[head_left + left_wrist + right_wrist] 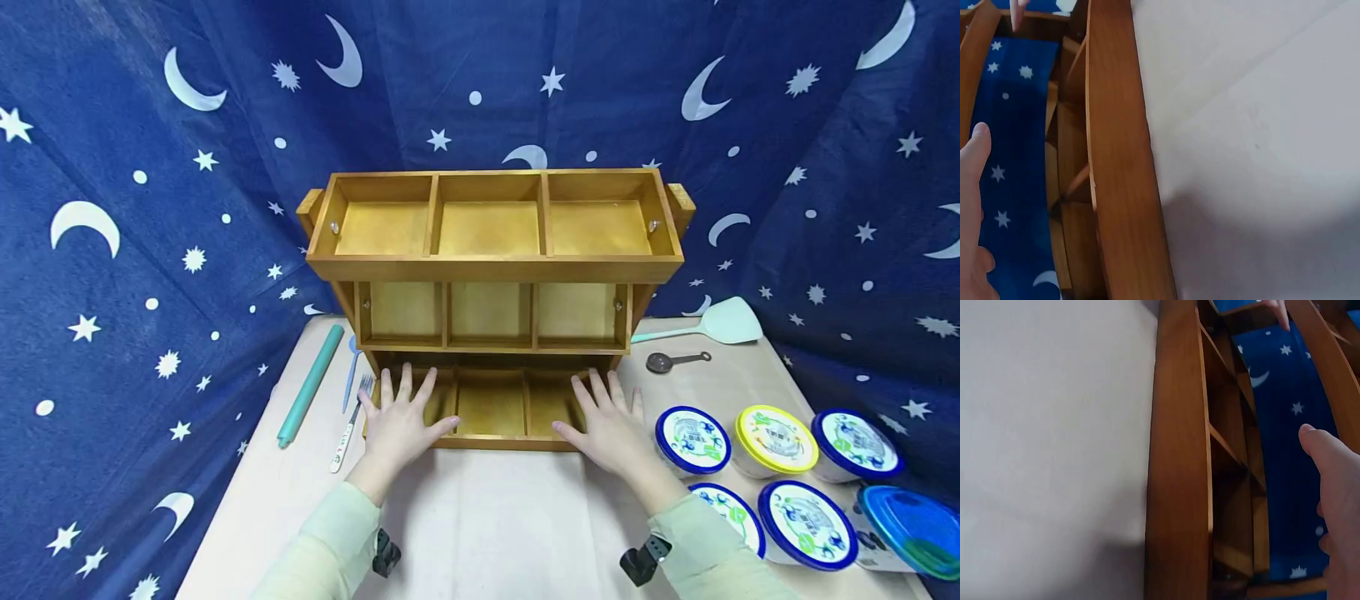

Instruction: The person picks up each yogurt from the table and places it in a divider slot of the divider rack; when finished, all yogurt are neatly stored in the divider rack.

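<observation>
A three-tier wooden rack (pixel 495 270) stands in the middle of the head view, each tier split into three compartments. My left hand (pixel 397 427), fingers spread, is over the left end of the bottom tier (pixel 502 444). Mirroring it, my right hand (pixel 611 429) spreads its fingers over that tier's right end. Neither hand grips anything. In the left wrist view the thumb (pixel 975 150) is extended beside the front board (pixel 1125 150). The right wrist view likewise has a straight thumb (pixel 1322 447), with the front board (pixel 1179 450) nearby.
On the left lie a teal rod (pixel 311 386), a blue spoon (pixel 351 379) and a fork (pixel 347 433). A mint spatula (pixel 727 322) and a dark measuring spoon (pixel 663 362) lie on the right. Several lidded tubs (pixel 776 440) stand before them. A starry blue curtain (pixel 480 75) hangs behind.
</observation>
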Available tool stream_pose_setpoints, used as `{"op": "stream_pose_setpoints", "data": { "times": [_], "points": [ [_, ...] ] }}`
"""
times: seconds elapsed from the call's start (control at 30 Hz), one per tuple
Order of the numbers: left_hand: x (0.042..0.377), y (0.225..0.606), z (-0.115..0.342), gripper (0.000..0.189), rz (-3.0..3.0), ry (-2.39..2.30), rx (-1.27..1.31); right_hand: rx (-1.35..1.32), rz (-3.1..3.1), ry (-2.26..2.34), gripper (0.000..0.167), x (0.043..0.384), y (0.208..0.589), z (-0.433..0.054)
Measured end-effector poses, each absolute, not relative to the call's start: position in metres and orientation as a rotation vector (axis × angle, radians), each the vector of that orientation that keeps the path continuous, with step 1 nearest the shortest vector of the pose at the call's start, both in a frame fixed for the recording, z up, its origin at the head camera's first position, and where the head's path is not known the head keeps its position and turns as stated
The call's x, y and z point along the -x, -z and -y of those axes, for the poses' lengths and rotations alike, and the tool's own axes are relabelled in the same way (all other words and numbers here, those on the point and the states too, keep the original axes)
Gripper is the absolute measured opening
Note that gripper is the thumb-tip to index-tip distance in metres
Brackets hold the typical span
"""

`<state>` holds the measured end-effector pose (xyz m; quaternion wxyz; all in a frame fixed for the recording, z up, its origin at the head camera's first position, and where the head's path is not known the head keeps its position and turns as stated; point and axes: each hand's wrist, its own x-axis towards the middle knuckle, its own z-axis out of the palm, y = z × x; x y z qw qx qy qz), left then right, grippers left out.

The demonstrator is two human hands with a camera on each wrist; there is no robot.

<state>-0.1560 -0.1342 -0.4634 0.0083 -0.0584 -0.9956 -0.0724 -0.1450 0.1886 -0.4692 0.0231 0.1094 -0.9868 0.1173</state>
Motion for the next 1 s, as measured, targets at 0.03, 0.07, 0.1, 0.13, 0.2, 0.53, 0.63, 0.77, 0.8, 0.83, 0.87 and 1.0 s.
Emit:
{"op": "stream_pose_setpoints", "data": {
  "times": [0.03, 0.07, 0.1, 0.13, 0.2, 0.53, 0.63, 0.77, 0.8, 0.83, 0.87, 1.0],
  "points": [
    [0.157, 0.465, 0.137, 0.092, 3.108, 0.22, 0.176, -0.333, 3.054, -0.371, 0.086, 0.145, 0.469, -0.192],
    [0.157, 0.467, 0.139, 0.092, 3.102, 0.226, 0.17, -0.326, 3.055, -0.373, 0.086, 0.144, 0.468, -0.195],
    [0.158, 0.469, 0.142, 0.092, 3.101, 0.236, 0.161, -0.32, 3.056, -0.38, 0.086, 0.143, 0.467, -0.199],
    [0.158, 0.471, 0.145, 0.093, 3.099, 0.249, 0.152, -0.313, 3.059, -0.39, 0.086, 0.143, 0.467, -0.203],
    [0.158, 0.474, 0.15, 0.093, 3.099, 0.287, 0.135, -0.297, 3.067, -0.401, 0.086, 0.141, 0.466, -0.212],
    [0.159, 0.491, 0.175, 0.101, 3.11, 0.568, 0.028, -0.169, 3.119, -0.409, 0.091, 0.131, 0.46, -0.259],
    [0.16, 0.501, 0.181, 0.103, 3.11, 0.642, -0.005, -0.054, 3.135, -0.424, 0.095, 0.127, 0.458, -0.27],
    [0.163, 0.518, 0.187, 0.102, 3.082, 0.723, -0.034, 0.064, 3.141, -0.482, 0.103, 0.123, 0.456, -0.287],
    [0.164, 0.522, 0.188, 0.101, 3.068, 0.751, -0.035, 0.088, 3.14, -0.502, 0.105, 0.122, 0.456, -0.291],
    [0.165, 0.526, 0.189, 0.101, 3.047, 0.785, -0.03, 0.109, 3.136, -0.524, 0.106, 0.121, 0.456, -0.295],
    [0.165, 0.529, 0.189, 0.1, 3.032, 0.826, -0.028, 0.127, 3.131, -0.54, 0.107, 0.12, 0.457, -0.3],
    [0.165, 0.54, 0.19, 0.103, 2.954, 0.963, -0.054, 0.175, 3.113, -0.593, 0.112, 0.118, 0.459, -0.315]
  ]
}}
